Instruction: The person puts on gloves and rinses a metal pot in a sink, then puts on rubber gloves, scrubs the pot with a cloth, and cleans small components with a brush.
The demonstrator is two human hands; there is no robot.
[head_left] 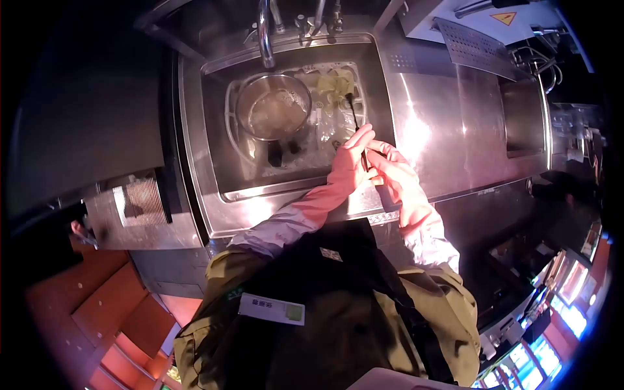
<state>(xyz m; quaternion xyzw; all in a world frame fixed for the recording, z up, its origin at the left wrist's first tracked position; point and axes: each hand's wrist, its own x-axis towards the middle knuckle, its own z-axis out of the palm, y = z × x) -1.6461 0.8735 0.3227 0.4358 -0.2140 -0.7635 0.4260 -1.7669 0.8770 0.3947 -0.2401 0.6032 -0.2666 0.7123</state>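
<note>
Both my hands wear long pinkish rubber gloves and meet at the sink's front right corner. My left hand (351, 156) and my right hand (387, 164) are closed around a thin dark-handled utensil (354, 112). It points away from me over the water, and its small dark far end lies beside a pale yellow-green cloth-like thing (337, 83). What kind of utensil it is, I cannot tell. Left of it, a round clear bowl or pot (273, 107) with cloudy water sits in the sink (214, 136). Soapy water and a pale-rimmed basin or rack surround the bowl.
A curved metal faucet (266, 39) hangs over the sink's back edge. To the right runs a steel counter (442, 130) with a perforated metal sheet (471, 45) and a second sink (523, 117). A ribbed metal piece (144, 203) lies on the left.
</note>
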